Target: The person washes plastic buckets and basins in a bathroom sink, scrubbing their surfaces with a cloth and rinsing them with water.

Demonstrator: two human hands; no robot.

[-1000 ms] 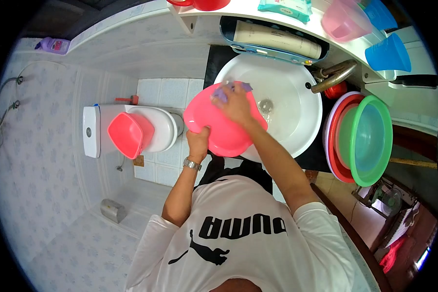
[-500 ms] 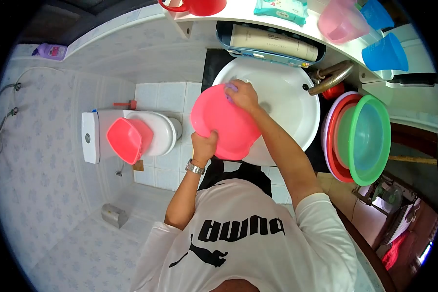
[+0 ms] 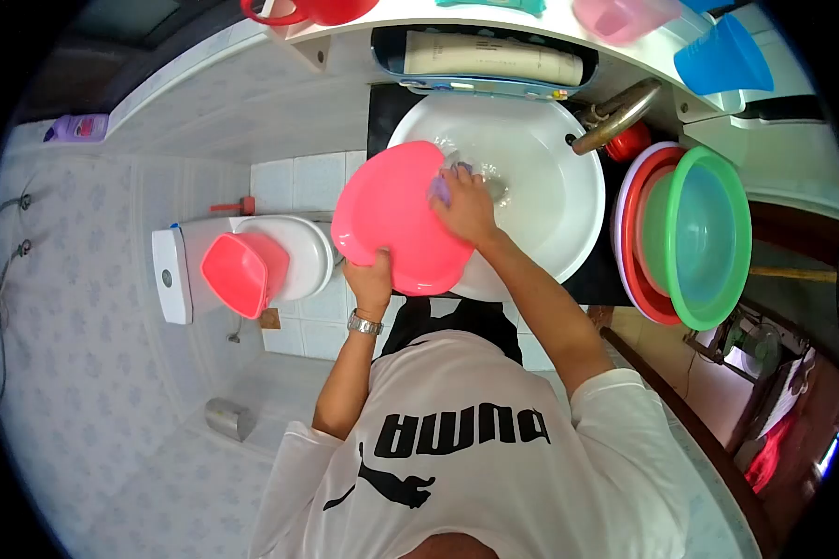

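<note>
A pink plastic basin (image 3: 396, 210) with a lobed outline is held over the left side of the white sink (image 3: 569, 224). My left hand (image 3: 371, 284), with a metal watch on its wrist, grips the near-left rim, thumb on top. My right hand (image 3: 466, 205) is closed over a small purple cloth (image 3: 440, 191) and presses it to the basin's right edge. Part of the cloth is hidden under the fingers. Some water shows in the sink beside that hand.
A curved metal faucet (image 3: 620, 116) reaches over the sink's right. Nested basins (image 3: 708, 238) stand to the right. A tray holding a tube (image 3: 494, 61) sits behind the sink, below a white shelf with cups (image 3: 722, 56). Another pink basin (image 3: 247, 275) rests on the toilet (image 3: 303, 256) at left.
The basin has shifted slightly left and tilted differently. My right hand with the cloth has slid down along its right edge. The camera view has moved a little.
</note>
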